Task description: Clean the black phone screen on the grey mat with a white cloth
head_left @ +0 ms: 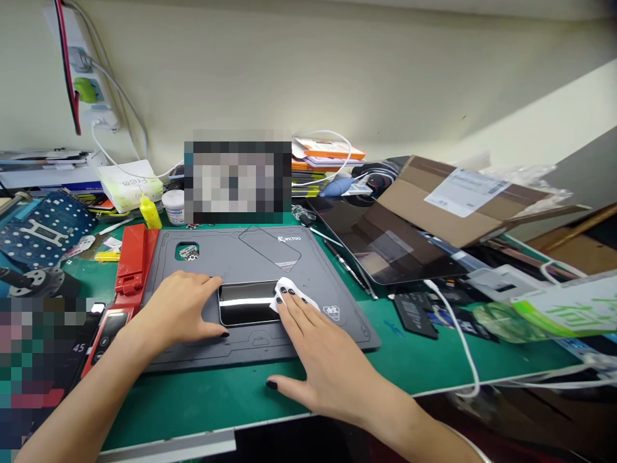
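Observation:
A black phone (243,302) lies screen up on a grey work mat (231,257). My left hand (180,308) rests over the phone's left end, thumb along its near edge, holding it down. My right hand (321,350) lies flat with fingers stretched out, its fingertips pressing a small white wipe (288,289) onto the phone's right end. A clear screen protector (270,247) lies on the mat behind the phone.
A red tool (132,260) and a red meter (106,331) lie left of the mat. A tablet (380,241) and a cardboard box (453,199) sit to the right, with a white cable (457,334). A yellow bottle (150,212) and a white jar (173,207) stand behind.

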{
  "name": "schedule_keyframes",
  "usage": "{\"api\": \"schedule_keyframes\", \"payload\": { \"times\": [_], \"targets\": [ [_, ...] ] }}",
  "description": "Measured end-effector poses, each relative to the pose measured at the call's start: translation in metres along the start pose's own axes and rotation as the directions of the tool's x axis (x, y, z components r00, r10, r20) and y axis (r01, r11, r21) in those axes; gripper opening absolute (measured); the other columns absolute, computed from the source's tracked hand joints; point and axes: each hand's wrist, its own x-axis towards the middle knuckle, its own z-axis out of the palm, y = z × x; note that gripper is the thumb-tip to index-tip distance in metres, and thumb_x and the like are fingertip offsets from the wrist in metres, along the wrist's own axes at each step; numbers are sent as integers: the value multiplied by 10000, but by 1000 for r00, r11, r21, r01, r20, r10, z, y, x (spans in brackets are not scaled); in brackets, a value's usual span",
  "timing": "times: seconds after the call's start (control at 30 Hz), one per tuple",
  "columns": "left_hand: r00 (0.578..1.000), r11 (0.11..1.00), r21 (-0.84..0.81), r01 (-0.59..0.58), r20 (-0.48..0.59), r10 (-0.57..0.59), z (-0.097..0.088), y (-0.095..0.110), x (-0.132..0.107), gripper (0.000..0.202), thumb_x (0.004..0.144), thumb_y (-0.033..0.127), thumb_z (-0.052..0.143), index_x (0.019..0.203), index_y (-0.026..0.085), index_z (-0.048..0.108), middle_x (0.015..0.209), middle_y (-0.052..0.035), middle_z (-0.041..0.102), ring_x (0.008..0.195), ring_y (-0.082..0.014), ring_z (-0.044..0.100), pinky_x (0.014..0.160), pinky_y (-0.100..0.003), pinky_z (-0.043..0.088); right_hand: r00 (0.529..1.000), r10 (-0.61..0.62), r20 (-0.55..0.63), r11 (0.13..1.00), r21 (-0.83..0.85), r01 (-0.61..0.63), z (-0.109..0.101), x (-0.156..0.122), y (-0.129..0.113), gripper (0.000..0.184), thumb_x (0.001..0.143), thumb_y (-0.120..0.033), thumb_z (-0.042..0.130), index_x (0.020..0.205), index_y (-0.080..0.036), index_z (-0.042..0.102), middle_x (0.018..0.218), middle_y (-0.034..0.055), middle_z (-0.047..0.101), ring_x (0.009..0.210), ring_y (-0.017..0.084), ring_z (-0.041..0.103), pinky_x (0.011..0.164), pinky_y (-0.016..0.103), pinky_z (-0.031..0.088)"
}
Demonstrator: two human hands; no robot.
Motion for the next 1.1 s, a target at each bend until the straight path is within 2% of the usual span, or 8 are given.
{"api": "schedule_keyframes", "payload": {
  "times": [0.13,0.4,0.57,0.73,0.9,1.1],
  "targets": [
    [1000,1000,15,13,11,-13,0,1,1,594,738,545,700,1193,184,575,1124,-126,683,1010,-348,646,845,-441,487,1000,16,-3,1000,6,-16,-6,14,1,1011,737,-612,629,1455,31,326,1533,282,226,1426,405,222,1129,557,313],
    [1000,999,25,29,7,-29,0,3,2,548,767,501,680,1185,163,572,1110,-144,689,989,-361,651,829,-459,492,999,22,44,1000,-1,-22,-11,33,-10,1095,704,-657,640,1453,68,305,1533,297,203,1437,415,157,1167,546,227],
    [1000,1000,-9,15,-14,-15,1,1,2,536,755,482,679,1176,171,567,1145,-147,681,1027,-369,647,840,-464,494,998,-55,42,998,40,54,-7,42,-25,1131,709,-710,602,1465,66,275,1547,290,142,1448,405,92,1182,535,184],
    [999,998,-53,24,-22,-25,2,-4,-1,613,712,489,686,1221,186,525,1201,-147,661,1102,-364,620,860,-446,500,986,-167,30,984,73,164,0,51,-40,1194,684,-746,606,1468,81,248,1551,291,92,1452,402,37,1199,511,125],
    [999,998,-60,27,-38,-29,4,-7,-2,579,716,435,662,1232,231,494,1191,-115,669,1108,-334,625,852,-406,500,972,-233,1,968,98,232,0,54,-51,1168,717,-779,542,1467,72,262,1553,280,100,1457,388,44,1201,491,105],
    [999,998,-51,25,-20,-26,2,-4,-2,519,754,419,607,1221,225,492,1180,-117,672,1108,-329,628,844,-402,499,966,-260,-13,959,114,260,0,48,-58,1137,735,-768,538,1463,66,282,1553,279,131,1459,384,71,1203,472,104]
  ]
}}
